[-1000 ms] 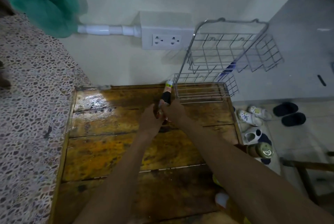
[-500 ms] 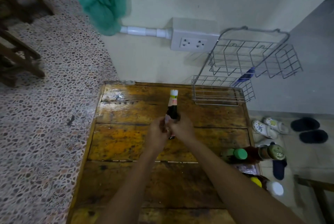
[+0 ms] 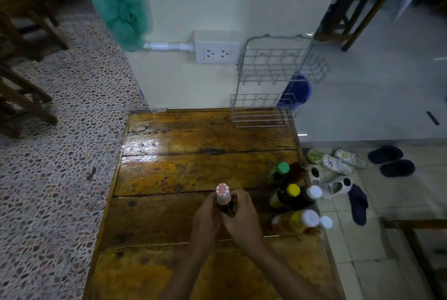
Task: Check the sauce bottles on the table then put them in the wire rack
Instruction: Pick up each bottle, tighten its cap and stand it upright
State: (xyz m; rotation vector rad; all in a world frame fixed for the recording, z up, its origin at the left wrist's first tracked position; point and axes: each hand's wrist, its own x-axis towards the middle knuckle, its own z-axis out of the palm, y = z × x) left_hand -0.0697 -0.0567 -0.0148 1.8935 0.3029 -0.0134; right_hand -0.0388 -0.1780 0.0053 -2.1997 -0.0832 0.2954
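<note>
Fingers (image 3: 238, 203) of both hands are curled in tight around a dark sauce bottle (image 3: 223, 200), so we've got it clamped from either side. In the head view, our left hand (image 3: 208, 221) wraps the bottle's left side and our right hand (image 3: 242, 221) covers its right side, thumbs meeting in front. The bottle stands roughly upright over the middle of the wooden table (image 3: 188, 169), with its pinkish cap (image 3: 222, 189) poking out above our knuckles. Can't really tell if the base is touching the wood, since our hands hide it.

The other bottles sit clustered at the table's right edge: a green-capped bottle (image 3: 280, 172) farthest back, a yellow-capped bottle (image 3: 289, 194) nearer, with a white-capped one (image 3: 313, 192) just beside it, and a couple more lying closest to us (image 3: 297, 221).

The wire rack (image 3: 263, 96) is at the far right corner against the wall, next to the power outlet (image 3: 216, 52). Its shelves look bare of bottles. Sandals (image 3: 338, 164) lie on the floor off to the right.
</note>
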